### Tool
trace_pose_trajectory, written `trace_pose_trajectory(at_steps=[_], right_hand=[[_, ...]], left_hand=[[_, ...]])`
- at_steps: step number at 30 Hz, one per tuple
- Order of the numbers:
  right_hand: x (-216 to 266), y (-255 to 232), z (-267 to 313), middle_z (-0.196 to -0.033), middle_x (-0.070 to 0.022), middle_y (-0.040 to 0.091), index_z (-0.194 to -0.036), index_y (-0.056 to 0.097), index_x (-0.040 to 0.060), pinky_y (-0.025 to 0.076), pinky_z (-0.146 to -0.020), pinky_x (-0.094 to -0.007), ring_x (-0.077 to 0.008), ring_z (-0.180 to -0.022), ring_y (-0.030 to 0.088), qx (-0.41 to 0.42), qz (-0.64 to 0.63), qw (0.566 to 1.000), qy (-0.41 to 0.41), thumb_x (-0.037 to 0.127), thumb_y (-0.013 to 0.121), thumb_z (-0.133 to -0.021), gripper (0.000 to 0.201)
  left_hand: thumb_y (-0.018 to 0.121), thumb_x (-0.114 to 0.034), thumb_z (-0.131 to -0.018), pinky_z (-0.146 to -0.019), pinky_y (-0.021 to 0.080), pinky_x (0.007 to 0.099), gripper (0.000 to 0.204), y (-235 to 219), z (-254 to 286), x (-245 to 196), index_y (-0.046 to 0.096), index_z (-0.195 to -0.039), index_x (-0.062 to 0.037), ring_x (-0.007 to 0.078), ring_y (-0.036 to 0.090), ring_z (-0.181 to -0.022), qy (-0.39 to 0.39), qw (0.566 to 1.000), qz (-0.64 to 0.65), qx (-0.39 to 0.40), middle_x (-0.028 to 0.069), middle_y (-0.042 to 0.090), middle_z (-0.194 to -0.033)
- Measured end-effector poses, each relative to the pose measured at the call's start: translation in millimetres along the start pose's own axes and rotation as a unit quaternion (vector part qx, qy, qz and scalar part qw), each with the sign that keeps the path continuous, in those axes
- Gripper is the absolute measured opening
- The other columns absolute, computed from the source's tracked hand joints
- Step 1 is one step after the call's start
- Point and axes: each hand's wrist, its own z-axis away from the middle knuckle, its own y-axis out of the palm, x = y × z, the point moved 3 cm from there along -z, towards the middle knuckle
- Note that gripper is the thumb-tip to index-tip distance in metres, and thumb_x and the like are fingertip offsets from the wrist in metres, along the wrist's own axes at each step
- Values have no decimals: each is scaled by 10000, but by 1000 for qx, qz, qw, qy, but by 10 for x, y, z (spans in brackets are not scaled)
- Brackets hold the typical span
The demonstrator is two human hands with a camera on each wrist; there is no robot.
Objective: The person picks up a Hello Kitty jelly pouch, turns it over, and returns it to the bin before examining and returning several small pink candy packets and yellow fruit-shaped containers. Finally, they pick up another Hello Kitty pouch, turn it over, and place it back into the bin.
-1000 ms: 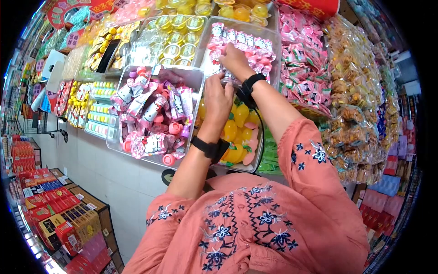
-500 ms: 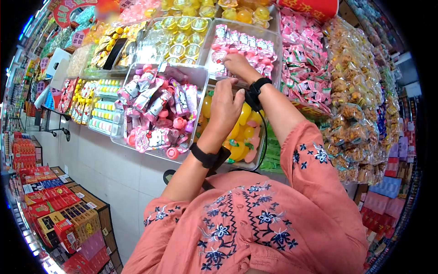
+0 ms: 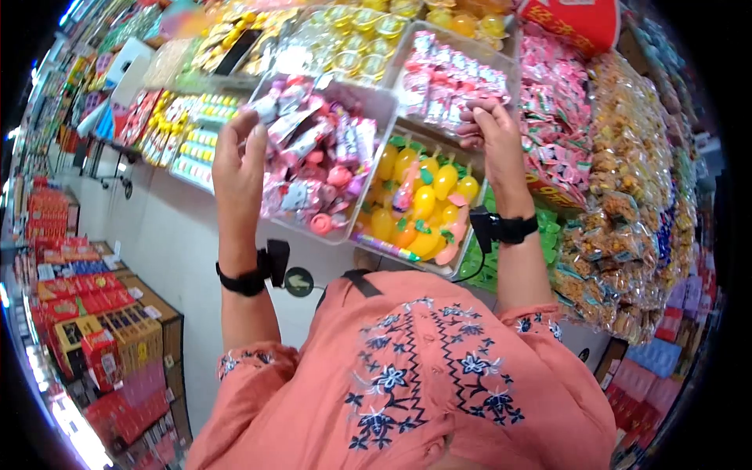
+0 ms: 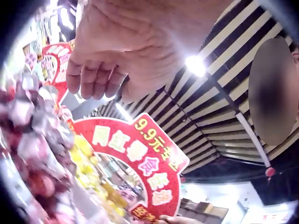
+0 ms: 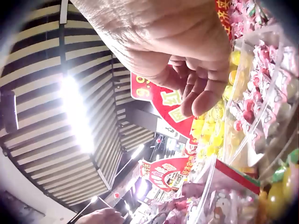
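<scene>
My left hand (image 3: pixel 239 168) hovers over the left edge of a clear bin (image 3: pixel 380 106) heaped with shiny pink and purple candy packs (image 3: pixel 298 196). Its fingers bend loosely with nothing between them, as the left wrist view shows of the hand (image 4: pixel 121 51). My right hand (image 3: pixel 500 145) is at the near right corner of another bin, which holds rows of pink-and-white packets (image 3: pixel 446 82). In the right wrist view that hand (image 5: pixel 187 46) has relaxed, slightly curled fingers and holds nothing. Between the hands lie yellow mango-shaped items (image 3: pixel 423 202) in a third bin.
A striped multicoloured stick (image 3: pixel 388 247) lies along the mango bin's front. Yellow cups (image 3: pixel 360 47) fill a tray behind. To the right are pink bags (image 3: pixel 548 117) and clear bags of brown snacks (image 3: pixel 611 211). Red boxes (image 3: pixel 98 352) line a low shelf at left.
My hands have parted from the packet bin: the left swung left over the pink candy packs, the right drew back to the right. The mango-shaped items are now uncovered, and the head view has shifted.
</scene>
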Motion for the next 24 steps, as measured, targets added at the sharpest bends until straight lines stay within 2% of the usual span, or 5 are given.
trace_pose_trajectory(at_steps=[3,6,13,19,24], right_hand=[[-97,275,219,-950,-81,667,-1135,609,24,533,-640,-247,-132,-760,653,53,25,998,31,155,529,-994,208],[-150,537,343,-953,-80,666,-1142,600,20,532,-637,-246,-119,-755,643,112,38,992,36,165,525,-1000,216],[-293,925,428,-920,-53,671,-1125,603,19,531,-600,-239,-98,-727,653,180,53,981,45,167,535,-995,208],[-271,1132,518,-944,-51,670,-1137,604,25,528,-608,-224,-89,-726,657,192,82,975,75,182,535,-1001,220],[-347,1209,544,-880,-48,668,-1093,605,3,532,-572,-232,-89,-692,643,175,64,979,83,156,553,-953,213]], left_hand=[[594,-209,-1003,-935,469,287,350,-188,-35,198,575,-1253,34,161,599,-1058,4,999,-36,-39,107,640,-1164],[637,-193,-973,-940,479,304,371,-194,-77,477,571,-1263,30,186,605,-1068,40,992,-114,-25,125,635,-1164],[729,-211,-894,-853,513,340,414,-12,-69,412,605,-1221,8,245,624,-977,78,979,-186,12,149,611,-1098],[730,-190,-856,-797,517,425,441,171,-48,408,574,-1237,-31,369,627,-914,142,953,-264,39,187,596,-1099],[713,-201,-867,-768,518,458,424,218,-104,420,567,-1235,-47,388,632,-902,132,948,-284,59,196,600,-1108]])
